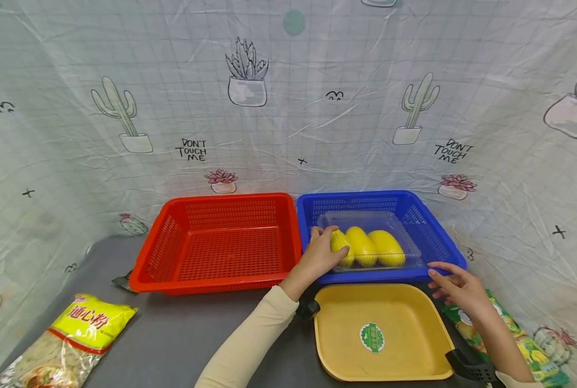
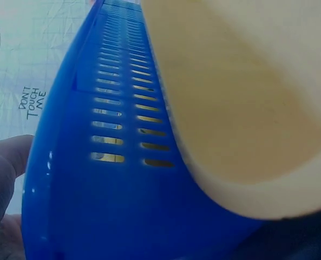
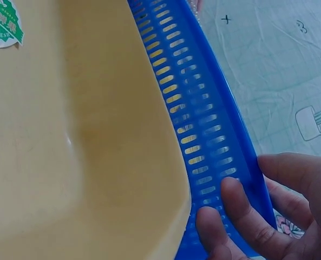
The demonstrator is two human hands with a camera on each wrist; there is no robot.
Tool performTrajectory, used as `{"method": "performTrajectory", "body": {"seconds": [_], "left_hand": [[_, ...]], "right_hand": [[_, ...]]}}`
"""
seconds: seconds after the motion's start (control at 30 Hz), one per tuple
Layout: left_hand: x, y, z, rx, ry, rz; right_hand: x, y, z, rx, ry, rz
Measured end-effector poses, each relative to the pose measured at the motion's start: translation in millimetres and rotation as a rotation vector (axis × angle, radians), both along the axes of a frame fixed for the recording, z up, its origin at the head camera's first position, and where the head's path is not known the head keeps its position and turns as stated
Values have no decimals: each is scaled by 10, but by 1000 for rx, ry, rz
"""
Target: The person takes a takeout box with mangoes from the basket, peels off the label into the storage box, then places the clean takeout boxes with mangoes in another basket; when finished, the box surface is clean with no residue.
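Note:
A clear plastic box [image 1: 402,223] of yellow mangoes [image 1: 366,248] lies in the blue basket [image 1: 436,237]. My left hand [image 1: 319,250] grips the left end of that box, thumb towards me and fingertips further back. In the left wrist view, the basket's rim hides most of the hand. At the basket's front right corner is my right hand [image 1: 460,291], its fingers spread and loosely bent. Its fingertips [image 3: 238,192] are at the basket's outer side and rim in the right wrist view; whether they touch is hard to tell. A yellow tray [image 1: 332,328] lies between my forearms.
A red basket [image 1: 191,283] stands left of the blue one. At the front left lies a bag of pasta [image 1: 70,345]. A green and yellow packet [image 1: 530,345] lies under my right forearm. Behind the baskets hangs a printed cloth [image 1: 288,124]. A small dark packet [image 1: 123,281] shows beside the red basket.

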State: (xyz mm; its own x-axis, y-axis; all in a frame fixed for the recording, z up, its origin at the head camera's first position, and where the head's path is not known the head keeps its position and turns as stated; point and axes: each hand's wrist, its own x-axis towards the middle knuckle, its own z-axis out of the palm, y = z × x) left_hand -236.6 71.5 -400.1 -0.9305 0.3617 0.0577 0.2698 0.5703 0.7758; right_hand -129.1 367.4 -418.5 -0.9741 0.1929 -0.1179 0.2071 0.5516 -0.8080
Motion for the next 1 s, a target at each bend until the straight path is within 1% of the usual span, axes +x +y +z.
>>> {"method": "performTrajectory", "body": {"seconds": [0.1,0.17,0.3,0.37,0.43,0.5,0.6,0.67,0.73,0.83,0.9,1.0], "left_hand": [[14,-9,-7,-48,14,-15],[25,-18,-9,-76,28,-39],[50,-51,-15,-85,48,-83],[59,-63,-27,-89,52,-96],[67,-63,-48,-108,76,-102],[72,-49,-74,-156,138,-106],[81,-29,-120,-235,266,-109],[83,-35,-144,-264,331,-112],[84,-54,-167,-262,354,-117],[105,-108,-183,-226,349,-127],[128,-146,-181,-175,335,-134],[181,-211,-167,-63,318,-136]], "right_hand": [[-11,-5,-9,-5,-4,3],[-16,-4,-10,-12,-6,4],[-30,-4,-5,-24,-11,6],[-35,-8,-3,-22,-13,7],[-35,-13,-1,-18,-14,8],[-28,-16,9,-15,-11,11],[-12,-17,37,-11,11,27],[-7,-29,60,-3,38,37],[3,-59,86,2,63,39],[23,-132,119,-11,78,39],[33,-178,144,-29,70,43],[42,-226,169,-66,63,52]]}}
